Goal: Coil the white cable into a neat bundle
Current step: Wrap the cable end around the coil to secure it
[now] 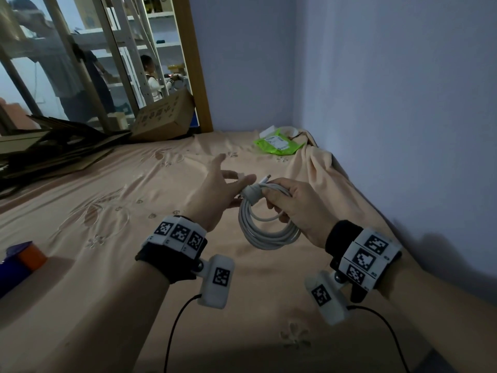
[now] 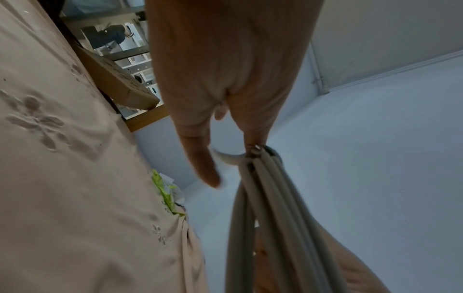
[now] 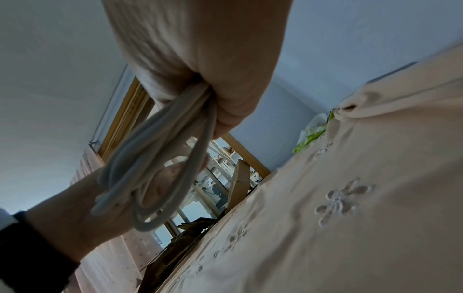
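Note:
The white cable (image 1: pixel 269 232) hangs as a coil of several loops above the bed. My right hand (image 1: pixel 295 205) grips the loops together at the top, fingers curled round them; the right wrist view shows the cable (image 3: pixel 150 158) bunched in that hand (image 3: pixel 213 69). A grey strap (image 1: pixel 250 196) wraps the bundle beside the fist, and a plug end (image 1: pixel 265 180) sticks out above it. My left hand (image 1: pixel 226 189) is just left of the strap with fingers spread and straight, one fingertip touching it. In the left wrist view the strap's tail (image 2: pixel 225 158) curls free beside the cable (image 2: pixel 263 218).
A peach embroidered sheet (image 1: pixel 134 197) covers the bed. A green packet (image 1: pixel 279 142) lies at the far corner by the blue wall (image 1: pixel 390 103). A cardboard box (image 1: pixel 164 119) and flattened cardboard (image 1: pixel 53 146) sit far left. An orange and blue object (image 1: pixel 27 261) lies at the left edge.

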`<state>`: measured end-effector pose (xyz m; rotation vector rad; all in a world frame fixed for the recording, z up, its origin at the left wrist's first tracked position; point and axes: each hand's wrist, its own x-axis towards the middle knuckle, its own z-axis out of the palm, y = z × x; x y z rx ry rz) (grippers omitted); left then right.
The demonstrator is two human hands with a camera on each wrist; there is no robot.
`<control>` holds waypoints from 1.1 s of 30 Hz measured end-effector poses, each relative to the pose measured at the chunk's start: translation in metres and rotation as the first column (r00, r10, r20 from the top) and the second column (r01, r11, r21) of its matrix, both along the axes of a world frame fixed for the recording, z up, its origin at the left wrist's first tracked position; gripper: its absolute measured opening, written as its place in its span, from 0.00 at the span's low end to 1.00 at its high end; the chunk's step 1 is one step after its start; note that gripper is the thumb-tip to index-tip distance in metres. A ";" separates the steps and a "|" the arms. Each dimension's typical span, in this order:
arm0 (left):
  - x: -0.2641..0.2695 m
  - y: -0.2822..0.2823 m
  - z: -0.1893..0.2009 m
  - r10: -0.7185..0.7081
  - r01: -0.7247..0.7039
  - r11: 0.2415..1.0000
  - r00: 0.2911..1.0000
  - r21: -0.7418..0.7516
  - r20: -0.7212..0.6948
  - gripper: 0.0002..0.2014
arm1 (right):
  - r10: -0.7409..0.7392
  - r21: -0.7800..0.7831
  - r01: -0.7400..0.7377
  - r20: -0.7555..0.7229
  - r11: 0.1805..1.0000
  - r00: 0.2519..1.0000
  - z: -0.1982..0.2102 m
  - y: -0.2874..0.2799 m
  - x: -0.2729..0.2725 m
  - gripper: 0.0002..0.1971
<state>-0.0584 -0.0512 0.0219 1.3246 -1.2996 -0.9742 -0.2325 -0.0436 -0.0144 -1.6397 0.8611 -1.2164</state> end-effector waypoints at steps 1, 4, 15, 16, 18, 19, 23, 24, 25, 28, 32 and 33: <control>0.001 -0.002 -0.001 0.051 -0.048 0.998 0.995 -0.031 0.091 0.32 | 0.001 0.000 -0.001 0.005 1.000 1.000 -0.001 0.000 0.000 0.07; 0.004 -0.004 -0.005 0.102 -0.052 0.986 0.940 -0.159 0.326 0.15 | -0.007 -0.001 0.007 0.001 1.000 1.000 -0.003 0.000 0.001 0.08; -0.017 0.009 -0.003 -0.199 0.199 0.980 0.980 0.019 0.012 0.26 | -0.083 0.006 0.083 0.016 0.997 0.996 0.005 -0.011 -0.001 0.09; -0.018 0.010 -0.003 -0.209 0.217 0.974 0.973 0.071 -0.101 0.25 | -0.080 0.010 0.080 0.019 0.997 0.997 0.005 -0.011 -0.001 0.09; -0.017 0.010 -0.003 -0.213 0.279 0.945 0.920 0.171 -0.328 0.22 | -0.068 0.021 0.067 0.037 0.998 0.997 0.004 -0.010 -0.002 0.09; -0.018 0.010 -0.002 -0.207 0.315 0.925 0.887 0.212 -0.413 0.21 | -0.058 0.025 0.057 0.049 0.998 0.997 0.003 -0.010 -0.002 0.09; -0.020 0.012 0.003 -0.202 0.399 0.878 0.811 0.266 -0.549 0.22 | -0.030 0.020 0.029 0.062 0.999 0.998 0.004 -0.012 -0.005 0.08; -0.019 0.013 0.004 -0.202 0.411 0.871 0.800 0.270 -0.566 0.22 | -0.028 0.017 0.027 0.060 0.999 0.998 0.003 -0.012 -0.005 0.08; -0.018 0.012 0.004 -0.204 0.419 0.866 0.796 0.275 -0.569 0.22 | -0.030 0.016 0.029 0.057 0.999 0.998 0.003 -0.013 -0.006 0.09; -0.016 0.011 0.002 -0.226 0.444 0.849 0.795 0.286 -0.563 0.19 | -0.035 0.008 0.035 0.033 0.999 0.999 0.000 -0.013 -0.007 0.10; -0.017 0.014 -0.001 -0.329 0.479 0.854 0.799 0.203 -0.504 0.13 | -0.063 0.032 0.062 0.032 0.998 0.998 0.001 -0.012 -0.007 0.10; -0.018 0.014 -0.001 -0.368 0.487 0.858 0.803 0.161 -0.468 0.11 | -0.066 0.042 0.064 0.043 0.997 0.997 0.001 -0.012 -0.007 0.10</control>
